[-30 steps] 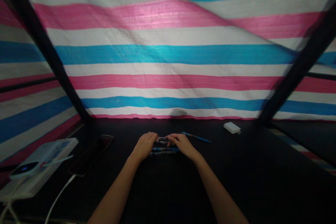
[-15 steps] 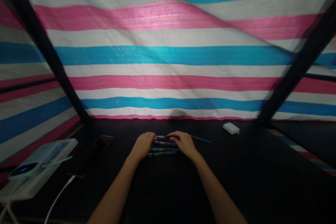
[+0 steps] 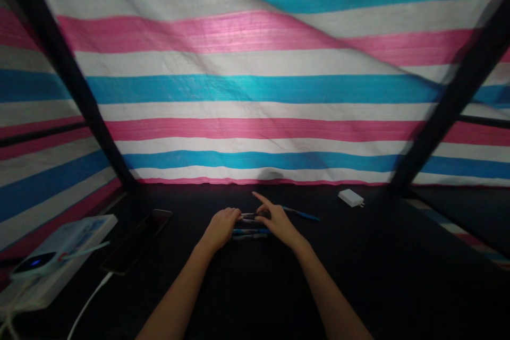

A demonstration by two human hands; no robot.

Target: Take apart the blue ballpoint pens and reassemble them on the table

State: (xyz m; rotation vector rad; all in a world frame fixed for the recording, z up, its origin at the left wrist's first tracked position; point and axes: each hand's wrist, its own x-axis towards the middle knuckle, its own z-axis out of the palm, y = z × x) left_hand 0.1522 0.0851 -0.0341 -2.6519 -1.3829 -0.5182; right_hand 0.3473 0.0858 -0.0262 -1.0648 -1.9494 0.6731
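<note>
Several pens lie crosswise, one behind another, on the black tabletop between my hands. My left hand (image 3: 223, 226) has its fingers closed at the left end of the farthest pen (image 3: 248, 215). My right hand (image 3: 280, 224) pinches at that pen's right end with the thumb and lower fingers, while its index finger points out and away. Nearer to me are a blue-patterned pen (image 3: 251, 231) and a greyish pen (image 3: 250, 236), with ends partly hidden by my hands. Just beyond my right hand rests a blue pen (image 3: 306, 216), set apart at a slant.
At the left are a dark phone (image 3: 137, 241) with a white cable and a pale box (image 3: 90, 234) with a lit-display device (image 3: 35, 262) on it. A white charger plug (image 3: 351, 197) sits at the back right. Striped sheeting (image 3: 258, 127) and black posts (image 3: 442, 117) enclose the table.
Both hands have drawn slightly nearer to me, with the farthest pen closer to the others. My right index finger has lifted off and straightened. The view has tilted slightly.
</note>
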